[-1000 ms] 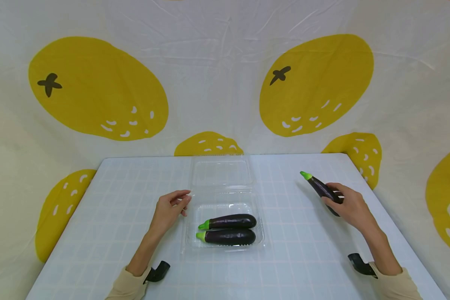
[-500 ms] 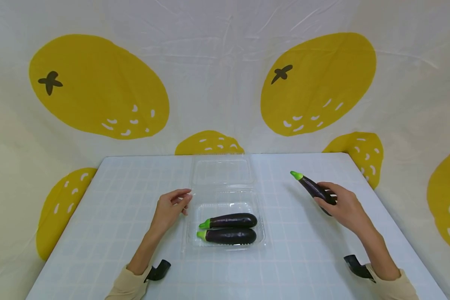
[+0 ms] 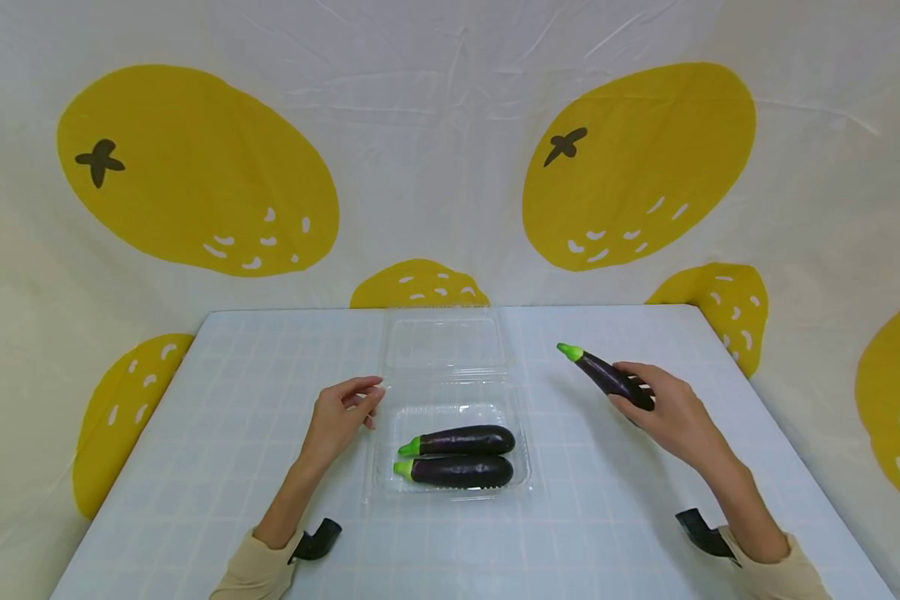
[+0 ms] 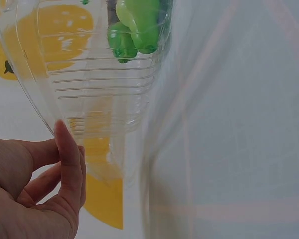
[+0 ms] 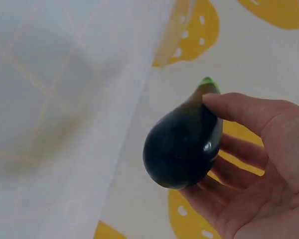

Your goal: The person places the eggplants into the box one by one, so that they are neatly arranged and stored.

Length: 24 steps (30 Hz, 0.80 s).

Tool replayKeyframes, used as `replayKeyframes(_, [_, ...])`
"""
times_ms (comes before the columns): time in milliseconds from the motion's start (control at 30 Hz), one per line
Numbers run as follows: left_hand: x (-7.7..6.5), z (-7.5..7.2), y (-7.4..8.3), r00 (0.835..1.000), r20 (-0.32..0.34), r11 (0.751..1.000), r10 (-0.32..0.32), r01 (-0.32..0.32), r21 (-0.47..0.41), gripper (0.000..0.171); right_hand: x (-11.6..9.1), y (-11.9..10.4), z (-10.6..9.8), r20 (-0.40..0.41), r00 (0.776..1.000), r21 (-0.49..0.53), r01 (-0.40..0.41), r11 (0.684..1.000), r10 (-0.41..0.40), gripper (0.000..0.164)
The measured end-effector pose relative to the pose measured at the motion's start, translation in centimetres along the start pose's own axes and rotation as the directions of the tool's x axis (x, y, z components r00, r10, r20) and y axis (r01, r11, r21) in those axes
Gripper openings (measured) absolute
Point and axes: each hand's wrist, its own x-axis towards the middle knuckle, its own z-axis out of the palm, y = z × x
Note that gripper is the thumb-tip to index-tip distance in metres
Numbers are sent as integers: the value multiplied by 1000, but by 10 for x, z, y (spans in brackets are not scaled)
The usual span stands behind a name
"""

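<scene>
My right hand (image 3: 671, 412) holds an eggplant (image 3: 607, 379) above the table, its green stem end pointing to the far left. In the right wrist view the thumb lies along one side of the dark, glossy eggplant (image 5: 182, 144), with fingers on the other. Two more eggplants, a rear one (image 3: 465, 440) and a front one (image 3: 461, 472), lie side by side in a clear plastic clamshell container (image 3: 523, 492), stems to the left. My left hand (image 3: 337, 421) has loosely bent fingers at the container's left rim, near the hinge. The left wrist view shows a fingertip (image 4: 62, 132) at that rim; firm contact is unclear.
The container's lid (image 3: 442, 343) lies folded back toward the table's far edge. A pale checked cloth covers the table (image 3: 270, 350). Behind it hangs a white curtain (image 3: 427, 167) with large yellow fruit prints. Each wrist bears a black camera mount (image 3: 318, 540).
My right hand has moved left with the eggplant, bringing it nearer to the container. My left hand and the two eggplants in the container have stayed in place.
</scene>
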Motion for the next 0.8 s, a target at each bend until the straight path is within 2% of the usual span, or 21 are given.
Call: replayKeyframes(800, [0, 0, 0, 1000, 2, 1000, -4, 4, -13, 33, 16, -50, 17, 53, 993, -15, 109, 994, -108, 48])
